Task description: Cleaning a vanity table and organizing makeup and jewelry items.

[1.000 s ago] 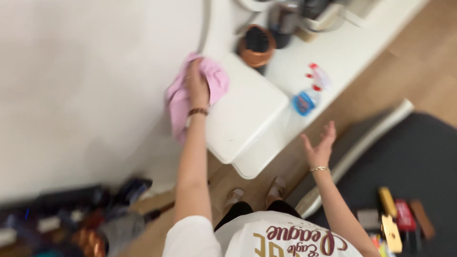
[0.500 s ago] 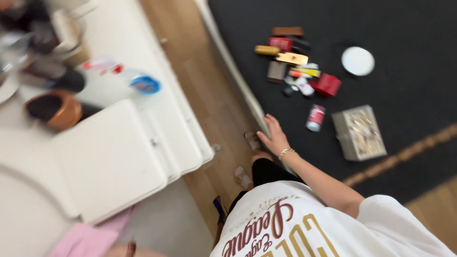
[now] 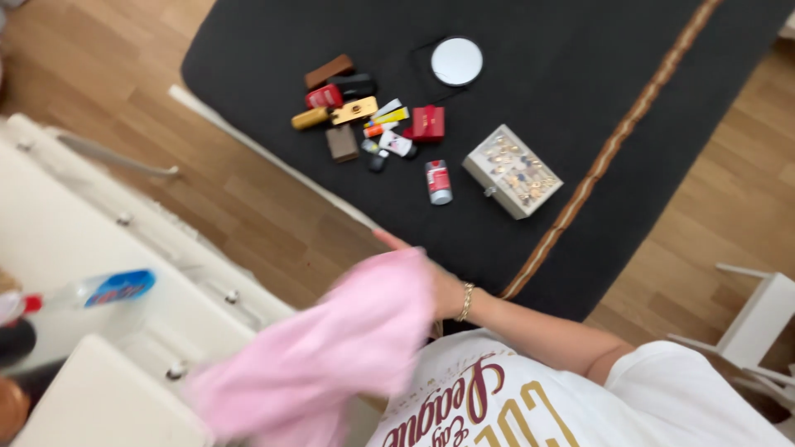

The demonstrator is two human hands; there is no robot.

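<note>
The right hand (image 3: 439, 285) reached out over the wooden floor (image 3: 273, 199), mostly hidden behind a blurred pink cloth (image 3: 331, 348); its grip could not be told. Beyond lay a black rug (image 3: 580, 66) with 1 small jewellery box (image 3: 512, 170).

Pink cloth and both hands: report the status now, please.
Right hand at the edge of the pink cloth, grip hidden. Left hand not in view. Small items lie on the black rug ahead.
</note>
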